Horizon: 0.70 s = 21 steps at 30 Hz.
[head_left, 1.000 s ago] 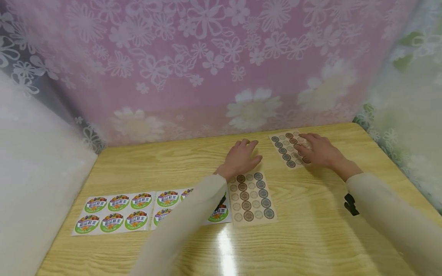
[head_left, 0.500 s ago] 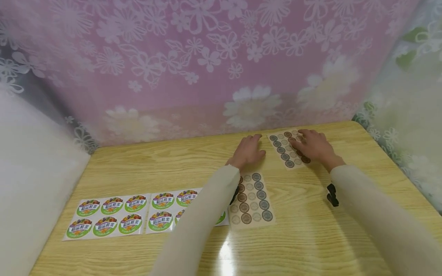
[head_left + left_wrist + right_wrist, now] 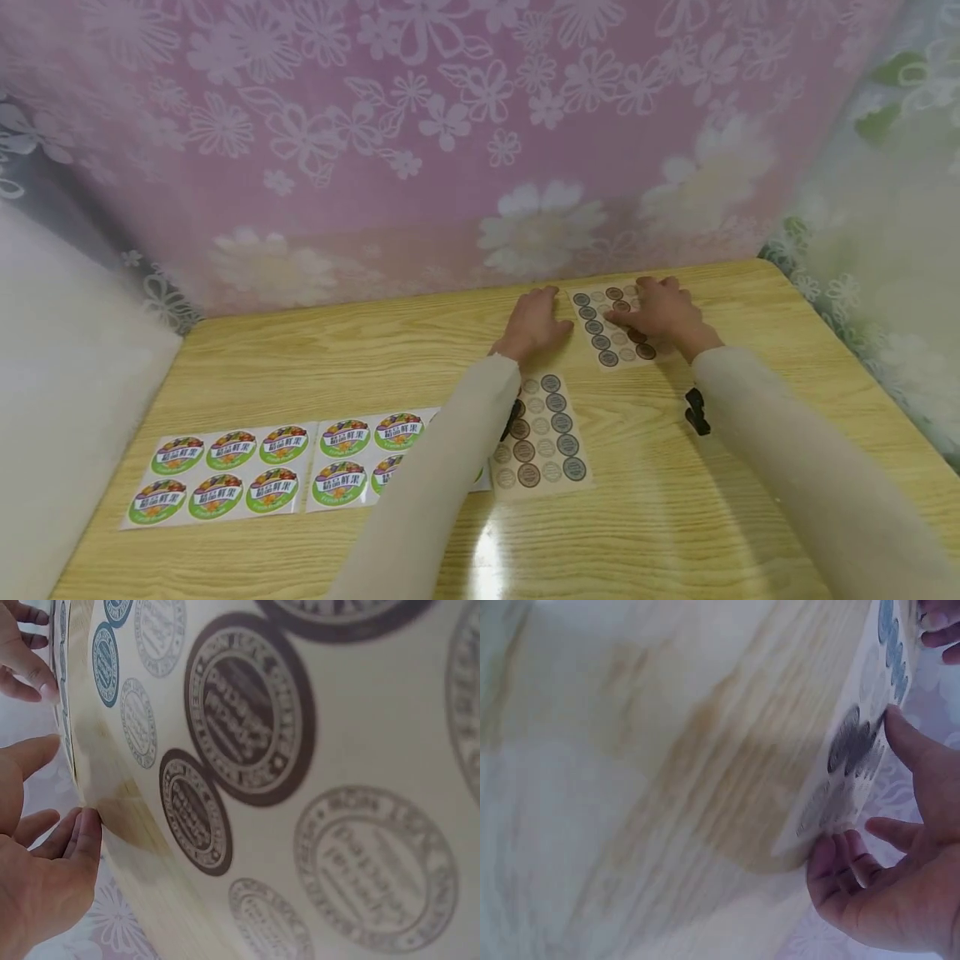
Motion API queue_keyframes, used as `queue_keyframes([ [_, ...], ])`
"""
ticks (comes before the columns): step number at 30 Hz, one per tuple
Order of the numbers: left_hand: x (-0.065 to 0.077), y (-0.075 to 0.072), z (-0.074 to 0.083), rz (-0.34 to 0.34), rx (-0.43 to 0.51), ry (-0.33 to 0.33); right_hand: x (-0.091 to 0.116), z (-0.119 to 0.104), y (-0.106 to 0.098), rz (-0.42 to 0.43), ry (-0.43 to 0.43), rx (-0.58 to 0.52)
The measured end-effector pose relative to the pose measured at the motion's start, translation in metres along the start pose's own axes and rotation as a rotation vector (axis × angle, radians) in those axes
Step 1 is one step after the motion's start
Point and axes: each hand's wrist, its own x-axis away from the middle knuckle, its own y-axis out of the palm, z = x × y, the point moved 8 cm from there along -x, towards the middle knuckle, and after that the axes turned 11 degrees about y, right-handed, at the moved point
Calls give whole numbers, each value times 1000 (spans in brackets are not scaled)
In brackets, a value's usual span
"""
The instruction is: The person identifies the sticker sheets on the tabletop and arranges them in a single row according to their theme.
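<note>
A beige sheet of round stickers (image 3: 602,333), printed in grey, pale and brown columns, lies flat at the back right of the table. My right hand (image 3: 662,312) rests on it, thumb (image 3: 909,739) on the printed face and fingertips by its edge. Just left of that sheet, my left hand (image 3: 531,325) touches the table with fingers spread, close to the sheet's left edge. Beneath my left wrist lies a second sheet of the same round stickers (image 3: 557,442), partly covered by the sleeve. It fills much of the left wrist view, marked "Special Selected".
Two white sheets of green fruit-label stickers, one at the left (image 3: 213,479) and another beside it (image 3: 352,462), lie in a row; my left sleeve hides part of the second. Flowered cloth (image 3: 420,167) hangs behind the wooden table (image 3: 645,517).
The far sticker sheet has slid a little to the left under my right hand. My left hand has moved slightly farther back, toward that sheet. The view has shifted slightly.
</note>
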Motion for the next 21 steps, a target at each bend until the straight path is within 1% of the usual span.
queue_keyframes([
  [6, -3, 0, 0, 21, -13, -5, 3, -12, 7, -68, -24, 25],
  [10, -5, 1, 0, 40, -17, -27, 3, -16, 9, -97, -28, 35],
  [15, -8, 2, -1, 50, -56, -56, 4, -19, 6, -99, -14, 42],
  [21, -11, 3, -1, 17, -78, -59, 7, -22, 3, -79, 13, 13],
])
